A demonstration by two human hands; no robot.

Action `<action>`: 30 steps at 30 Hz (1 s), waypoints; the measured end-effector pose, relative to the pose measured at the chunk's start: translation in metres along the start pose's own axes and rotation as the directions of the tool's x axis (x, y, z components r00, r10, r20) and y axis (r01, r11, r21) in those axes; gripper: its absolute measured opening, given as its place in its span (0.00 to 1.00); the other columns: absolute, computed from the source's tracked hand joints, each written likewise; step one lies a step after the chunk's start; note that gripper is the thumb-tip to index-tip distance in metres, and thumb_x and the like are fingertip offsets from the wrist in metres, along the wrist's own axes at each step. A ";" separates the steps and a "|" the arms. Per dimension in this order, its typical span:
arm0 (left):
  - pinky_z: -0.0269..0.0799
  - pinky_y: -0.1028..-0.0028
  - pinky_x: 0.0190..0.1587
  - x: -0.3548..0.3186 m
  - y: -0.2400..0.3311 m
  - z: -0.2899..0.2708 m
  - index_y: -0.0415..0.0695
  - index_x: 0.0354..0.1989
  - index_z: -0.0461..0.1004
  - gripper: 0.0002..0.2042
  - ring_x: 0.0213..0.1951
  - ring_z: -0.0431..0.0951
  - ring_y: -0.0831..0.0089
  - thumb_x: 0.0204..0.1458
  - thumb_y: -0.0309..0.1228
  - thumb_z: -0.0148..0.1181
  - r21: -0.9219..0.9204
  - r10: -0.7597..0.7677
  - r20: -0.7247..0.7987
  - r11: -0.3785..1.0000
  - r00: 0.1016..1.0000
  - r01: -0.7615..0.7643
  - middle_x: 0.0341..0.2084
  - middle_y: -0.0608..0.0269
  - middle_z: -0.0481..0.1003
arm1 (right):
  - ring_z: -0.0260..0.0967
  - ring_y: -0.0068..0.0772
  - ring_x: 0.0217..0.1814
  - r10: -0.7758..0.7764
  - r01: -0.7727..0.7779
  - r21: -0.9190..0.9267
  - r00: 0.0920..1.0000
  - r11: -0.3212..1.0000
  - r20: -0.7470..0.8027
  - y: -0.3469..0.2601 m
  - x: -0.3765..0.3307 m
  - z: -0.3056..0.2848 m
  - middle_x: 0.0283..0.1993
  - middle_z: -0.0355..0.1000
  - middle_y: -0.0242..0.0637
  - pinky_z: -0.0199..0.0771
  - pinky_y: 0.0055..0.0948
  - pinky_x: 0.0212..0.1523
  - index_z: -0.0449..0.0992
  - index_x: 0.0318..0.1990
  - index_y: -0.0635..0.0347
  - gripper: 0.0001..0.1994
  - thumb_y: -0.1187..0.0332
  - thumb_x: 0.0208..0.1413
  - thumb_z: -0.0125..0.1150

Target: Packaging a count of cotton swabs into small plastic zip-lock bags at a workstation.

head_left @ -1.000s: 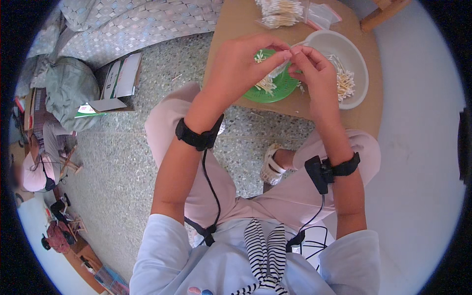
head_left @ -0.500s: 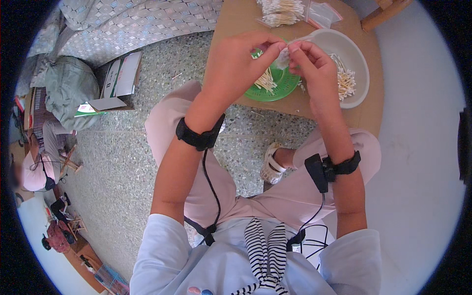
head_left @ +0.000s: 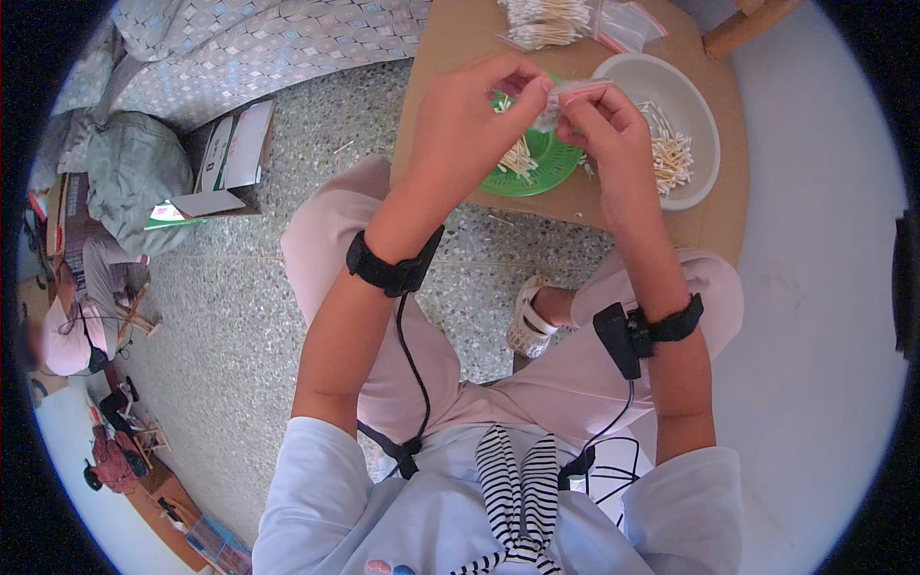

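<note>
Between my two hands is a small clear plastic bag point(head_left: 578, 88) with a reddish strip along one edge. My left hand point(head_left: 482, 117) pinches one side of it between thumb and fingers. The fingers of my right hand point(head_left: 613, 129) are closed on the other side. Under the hands sits a green plastic basket point(head_left: 548, 172) with cotton swabs point(head_left: 518, 161) in it, partly hidden by my left hand. A white bowl point(head_left: 710, 144) holding many more cotton swabs point(head_left: 674, 158) stands just right of my right hand.
On the brown tabletop point(head_left: 704, 228), bundled cotton swabs point(head_left: 544, 21) and flat clear bags point(head_left: 628, 27) lie at the far edge. A wooden leg point(head_left: 752, 27) stands at the far right. An open carton point(head_left: 235, 153) is on the speckled floor point(head_left: 240, 326) at left. Another person point(head_left: 72, 335) sits far left.
The bag has turned between my hands, so its reddish edge now shows above my right fingers. Both hands have barely moved.
</note>
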State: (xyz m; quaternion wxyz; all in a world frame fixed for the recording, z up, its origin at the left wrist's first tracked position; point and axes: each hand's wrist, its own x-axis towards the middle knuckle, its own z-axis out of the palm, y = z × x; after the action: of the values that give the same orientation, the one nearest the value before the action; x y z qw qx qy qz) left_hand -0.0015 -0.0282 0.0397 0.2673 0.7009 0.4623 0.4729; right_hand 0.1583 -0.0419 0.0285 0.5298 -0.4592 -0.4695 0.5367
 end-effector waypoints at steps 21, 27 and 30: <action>0.70 0.77 0.33 0.003 0.000 -0.003 0.42 0.35 0.78 0.09 0.29 0.75 0.78 0.52 0.34 0.62 0.036 0.039 0.082 0.998 0.996 -0.042 0.28 0.64 0.78 | 0.68 0.18 0.32 -0.069 0.074 -0.087 0.996 0.993 0.063 -0.001 0.004 -0.006 0.28 0.71 0.28 0.69 0.20 0.38 0.75 0.35 0.64 0.07 0.69 0.54 0.60; 0.68 0.76 0.39 0.003 -0.002 -0.007 0.39 0.35 0.72 0.09 0.34 0.73 0.78 0.55 0.33 0.58 -0.345 -0.068 0.108 0.933 0.992 0.102 0.30 0.66 0.74 | 0.71 0.26 0.38 -0.566 0.389 -0.649 0.821 0.654 -0.078 -0.013 0.007 -0.002 0.34 0.74 0.33 0.70 0.26 0.46 0.74 0.39 0.65 0.18 0.59 0.49 0.68; 0.66 0.78 0.42 0.004 -0.001 -0.014 0.39 0.35 0.71 0.09 0.37 0.70 0.81 0.57 0.33 0.56 -0.554 -0.127 0.281 0.788 0.951 0.269 0.32 0.70 0.72 | 0.72 0.28 0.38 -0.499 0.461 -0.467 0.865 0.754 0.048 -0.011 0.003 -0.006 0.35 0.76 0.35 0.71 0.30 0.43 0.75 0.42 0.64 0.23 0.56 0.45 0.71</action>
State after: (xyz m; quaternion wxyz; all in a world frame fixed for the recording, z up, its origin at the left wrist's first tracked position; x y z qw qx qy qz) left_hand -0.0144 -0.0255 0.0463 0.5699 0.5809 0.3312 0.4776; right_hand 0.1656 -0.0388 0.0385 0.5423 -0.4573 -0.6642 0.2360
